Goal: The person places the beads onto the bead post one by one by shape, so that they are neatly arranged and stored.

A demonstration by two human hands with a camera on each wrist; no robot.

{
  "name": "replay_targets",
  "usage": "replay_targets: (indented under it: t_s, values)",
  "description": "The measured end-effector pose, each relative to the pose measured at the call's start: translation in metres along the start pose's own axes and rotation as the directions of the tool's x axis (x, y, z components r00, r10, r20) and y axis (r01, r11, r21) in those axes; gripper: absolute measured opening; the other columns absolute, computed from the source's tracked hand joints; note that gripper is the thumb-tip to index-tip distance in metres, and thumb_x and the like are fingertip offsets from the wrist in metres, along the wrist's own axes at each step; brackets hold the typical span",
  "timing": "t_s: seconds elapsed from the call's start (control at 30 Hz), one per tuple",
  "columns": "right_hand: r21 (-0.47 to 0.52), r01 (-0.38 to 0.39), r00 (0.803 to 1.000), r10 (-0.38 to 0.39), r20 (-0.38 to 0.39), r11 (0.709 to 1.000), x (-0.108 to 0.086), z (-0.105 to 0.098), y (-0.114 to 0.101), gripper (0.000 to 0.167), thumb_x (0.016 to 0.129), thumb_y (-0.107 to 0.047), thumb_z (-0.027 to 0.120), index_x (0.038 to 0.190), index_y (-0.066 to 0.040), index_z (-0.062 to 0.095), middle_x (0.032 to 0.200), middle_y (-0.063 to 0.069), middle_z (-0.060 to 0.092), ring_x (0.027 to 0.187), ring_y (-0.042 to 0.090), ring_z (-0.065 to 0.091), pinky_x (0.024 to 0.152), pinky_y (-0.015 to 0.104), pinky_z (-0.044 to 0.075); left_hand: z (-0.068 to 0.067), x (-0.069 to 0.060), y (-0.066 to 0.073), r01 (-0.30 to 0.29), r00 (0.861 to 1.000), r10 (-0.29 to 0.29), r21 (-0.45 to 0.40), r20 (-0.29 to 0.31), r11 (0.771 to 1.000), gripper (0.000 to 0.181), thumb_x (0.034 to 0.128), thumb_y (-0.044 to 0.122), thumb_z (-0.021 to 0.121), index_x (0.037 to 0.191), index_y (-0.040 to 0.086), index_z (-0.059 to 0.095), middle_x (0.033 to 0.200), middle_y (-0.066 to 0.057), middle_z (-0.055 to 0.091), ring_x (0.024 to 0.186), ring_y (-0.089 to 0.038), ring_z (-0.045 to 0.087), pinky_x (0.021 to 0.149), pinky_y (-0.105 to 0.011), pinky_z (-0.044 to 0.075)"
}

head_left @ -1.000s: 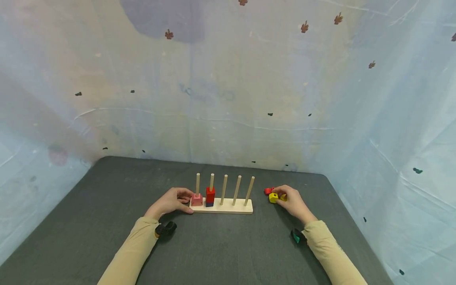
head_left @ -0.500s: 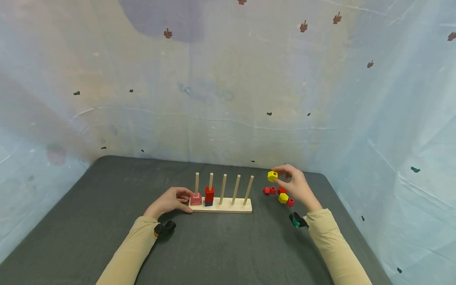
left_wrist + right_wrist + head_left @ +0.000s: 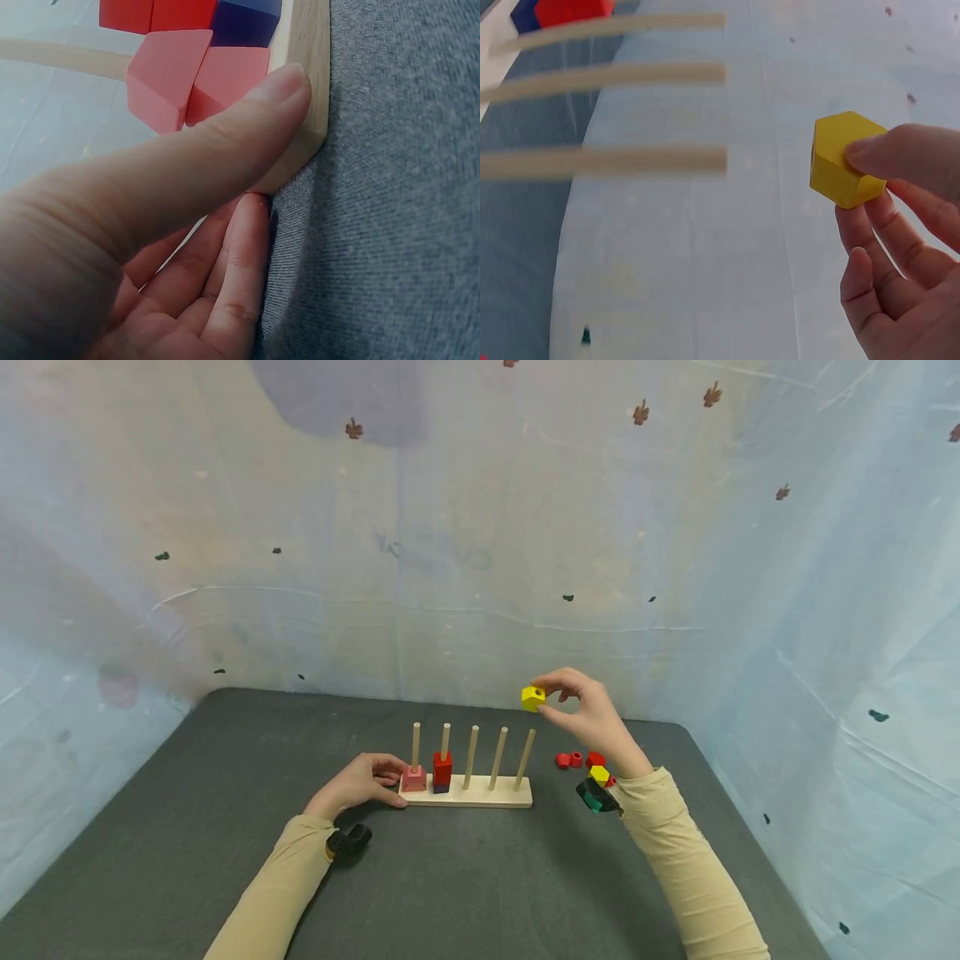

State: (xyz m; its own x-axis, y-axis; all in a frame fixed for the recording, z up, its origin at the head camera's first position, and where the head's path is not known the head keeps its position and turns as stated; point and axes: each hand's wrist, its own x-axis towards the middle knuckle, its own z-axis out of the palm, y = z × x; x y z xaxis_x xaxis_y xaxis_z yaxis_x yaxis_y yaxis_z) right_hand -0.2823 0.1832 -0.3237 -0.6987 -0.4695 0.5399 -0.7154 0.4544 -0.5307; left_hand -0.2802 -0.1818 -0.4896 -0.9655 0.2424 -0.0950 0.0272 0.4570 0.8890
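Observation:
A wooden peg board [image 3: 480, 798] with several upright pegs stands on the table. My left hand [image 3: 360, 785] grips its left end, the thumb [image 3: 262, 105] lying over the front edge. Pink blocks [image 3: 229, 79] sit on the leftmost peg. On the second peg, red blocks [image 3: 442, 768] rest above a dark blue block [image 3: 247, 19]. My right hand [image 3: 588, 714] pinches a yellow hexagonal block [image 3: 836, 165] between thumb and fingers, raised above and slightly right of the rightmost peg [image 3: 527, 758]. A hole shows in the block in the head view.
Right of the board lie several loose red blocks [image 3: 563, 762] and another yellow block [image 3: 599, 775], partly behind the right wrist's camera [image 3: 596, 796]. The dark grey table [image 3: 480, 893] ends at a pale hanging sheet [image 3: 465, 635] behind and at the sides.
My right hand has picked the yellow block out of the loose pile, lifted it and carried it left toward the pegs. The left hand and the board have stayed put.

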Motion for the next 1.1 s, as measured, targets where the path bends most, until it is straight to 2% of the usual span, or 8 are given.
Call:
replay_targets:
  t_s: [0.23, 0.47, 0.63, 0.77, 1.03, 1.1]
  values:
    - [0.053, 0.063, 0.996, -0.066, 0.056, 0.997, 0.011, 0.025, -0.011, 0.033, 0.084, -0.003, 0.072, 0.117, -0.006, 0.065, 0.112, 0.008, 0.062, 0.096, 0.027, 0.058, 0.077, 0.048, 0.047, 0.002, 0.000, 0.000, -0.004, 1.000, 0.004, -0.007, -0.010, 1.000, 0.058, 0.0612, 0.014, 0.091, 0.114, 0.007, 0.067, 0.111, -0.005, 0.062, 0.100, -0.019, 0.058, 0.089, -0.036, 0.051]
    - [0.053, 0.116, 0.986, -0.122, 0.114, 0.992, 0.016, 0.045, -0.013, 0.030, 0.087, -0.007, 0.071, 0.116, -0.010, 0.066, 0.111, -0.001, 0.062, 0.095, 0.018, 0.058, 0.075, 0.037, 0.048, 0.001, -0.001, -0.001, -0.008, 1.000, 0.008, -0.001, -0.006, 1.000, 0.057, 0.0622, 0.015, 0.091, 0.113, 0.007, 0.067, 0.112, -0.005, 0.062, 0.099, -0.018, 0.058, 0.090, -0.036, 0.051]
    - [0.074, 0.121, 0.982, -0.130, 0.134, 0.990, 0.016, 0.054, -0.014, 0.031, 0.086, -0.007, 0.072, 0.115, -0.012, 0.067, 0.111, -0.003, 0.062, 0.093, 0.012, 0.055, 0.075, 0.040, 0.049, 0.001, -0.001, 0.001, -0.011, 1.000, 0.011, -0.008, 0.000, 1.000, 0.057, 0.0625, 0.015, 0.090, 0.114, 0.008, 0.067, 0.111, -0.005, 0.062, 0.099, -0.019, 0.058, 0.090, -0.037, 0.051]
    - [0.067, 0.112, 0.984, -0.120, 0.135, 0.991, 0.016, 0.058, -0.015, 0.031, 0.084, -0.007, 0.073, 0.115, -0.014, 0.067, 0.110, -0.003, 0.063, 0.091, 0.011, 0.055, 0.075, 0.037, 0.049, 0.001, -0.001, 0.001, -0.014, 1.000, 0.014, -0.005, 0.002, 1.000, 0.057, 0.0621, 0.015, 0.091, 0.114, 0.007, 0.067, 0.110, -0.005, 0.062, 0.098, -0.019, 0.058, 0.090, -0.037, 0.051]
    - [0.064, 0.086, 0.985, -0.094, 0.144, 0.994, 0.015, 0.063, -0.017, 0.031, 0.084, -0.004, 0.073, 0.114, -0.009, 0.068, 0.110, -0.004, 0.062, 0.093, 0.011, 0.057, 0.079, 0.032, 0.049, 0.000, -0.002, 0.004, -0.013, 1.000, 0.013, -0.011, 0.001, 1.000, 0.058, 0.0619, 0.014, 0.091, 0.114, 0.007, 0.067, 0.109, -0.005, 0.062, 0.098, -0.019, 0.058, 0.089, -0.036, 0.051]
    - [0.079, 0.073, 0.985, -0.085, 0.151, 0.994, 0.015, 0.064, -0.023, 0.031, 0.084, 0.000, 0.072, 0.114, -0.005, 0.067, 0.110, 0.003, 0.062, 0.095, 0.018, 0.059, 0.082, 0.036, 0.051, 0.000, -0.002, 0.004, -0.012, 1.000, 0.012, -0.015, 0.001, 1.000, 0.058, 0.0617, 0.014, 0.091, 0.114, 0.007, 0.067, 0.110, -0.005, 0.062, 0.098, -0.019, 0.058, 0.089, -0.036, 0.051]
